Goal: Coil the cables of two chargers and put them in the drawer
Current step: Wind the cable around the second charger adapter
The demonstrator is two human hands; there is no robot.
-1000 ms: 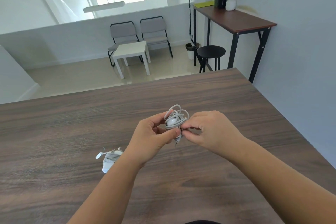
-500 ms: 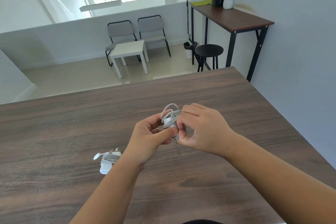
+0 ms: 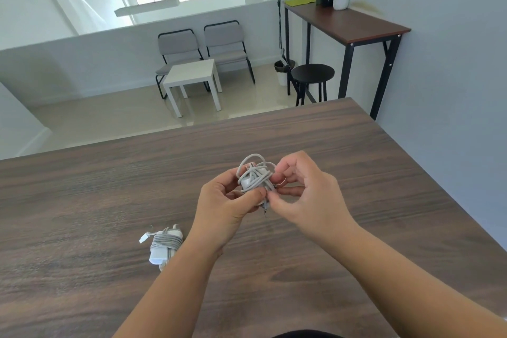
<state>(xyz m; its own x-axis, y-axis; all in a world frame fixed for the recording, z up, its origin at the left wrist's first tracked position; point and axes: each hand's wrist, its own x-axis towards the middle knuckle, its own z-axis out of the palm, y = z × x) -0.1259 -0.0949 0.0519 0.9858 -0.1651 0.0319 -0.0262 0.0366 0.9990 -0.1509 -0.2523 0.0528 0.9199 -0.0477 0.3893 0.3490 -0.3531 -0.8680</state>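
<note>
Nearest, both forearms reach up from 6 o'clock over the worktop (image 3: pixel 82 200). At about 8 o'clock from the hands, well apart from them, one charger (image 3: pixel 164 245) lies flat on the wood, its cable already wound round the white block and a short plug end sticking out toward 10 o'clock; its long axis runs roughly 1 to 7 o'clock. At centre, the left hand (image 3: pixel 227 206) grips the second charger (image 3: pixel 253 178) from the 8 o'clock side, thumb pressed across its lower edge, holding it off the wood. The right hand (image 3: pixel 304 195) meets it from 3 o'clock, its fingers curled and pinching what looks like the cable's loose tail at the block's lower right corner. The loops here are slack, several arching free at 12 o'clock. I judge the coiling of this one is near its finish, and the coming tuck turns on that tail: it sits at 4 o'clock of the bundle, right at the right grip, so that hand is the nearer one to thread it under a loop while the left steadies. No drawer shows. Beyond the far edge, at 12 o'clock, stand a white side table (image 3: pixel 192 74) and two chairs (image 3: pixel 203 44)
</note>
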